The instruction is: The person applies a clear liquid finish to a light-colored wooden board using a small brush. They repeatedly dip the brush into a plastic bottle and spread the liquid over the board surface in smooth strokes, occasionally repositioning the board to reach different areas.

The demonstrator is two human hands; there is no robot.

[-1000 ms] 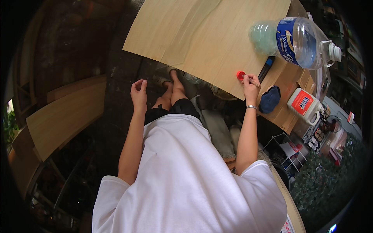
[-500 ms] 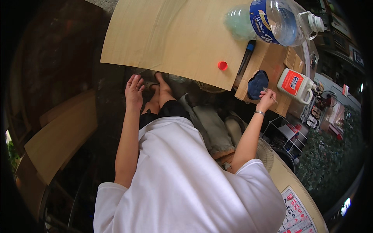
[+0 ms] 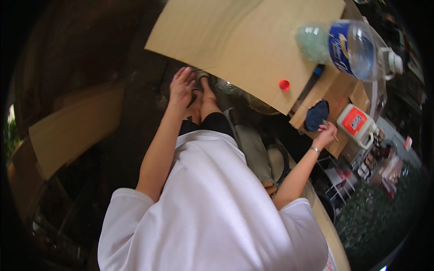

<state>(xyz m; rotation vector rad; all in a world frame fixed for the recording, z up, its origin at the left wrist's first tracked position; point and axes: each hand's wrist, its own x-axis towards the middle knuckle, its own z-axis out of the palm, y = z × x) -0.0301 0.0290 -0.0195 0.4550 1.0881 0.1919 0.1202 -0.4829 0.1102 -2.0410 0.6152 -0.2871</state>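
Note:
My right hand (image 3: 326,134) is closed round a thin light-brown stick (image 3: 335,136), perhaps a brush; its tip is too small to make out. That hand is over a cardboard piece (image 3: 312,127), beside a bunched dark blue cloth (image 3: 317,115) and a white jug with an orange-red label (image 3: 355,121). My left hand (image 3: 181,86) is raised near the front edge of a light wood-coloured board (image 3: 235,40), its fingers stretched and loosely curved. A thin dark line shows by its fingertips, too blurred to name. A red cap (image 3: 284,85) sits on the board.
A big clear plastic bottle with a blue label (image 3: 341,45) lies on its side at the far right. Next to it is a dark, long tool with a blue end (image 3: 312,80). A white wire rack (image 3: 337,179) stands low at the right. Another wooden panel (image 3: 74,128) leans at the left.
The whole view has swung, so the board, bottle and jug appear further right. My right hand still holds the stick by the blue cloth; my left hand remains near the board's edge.

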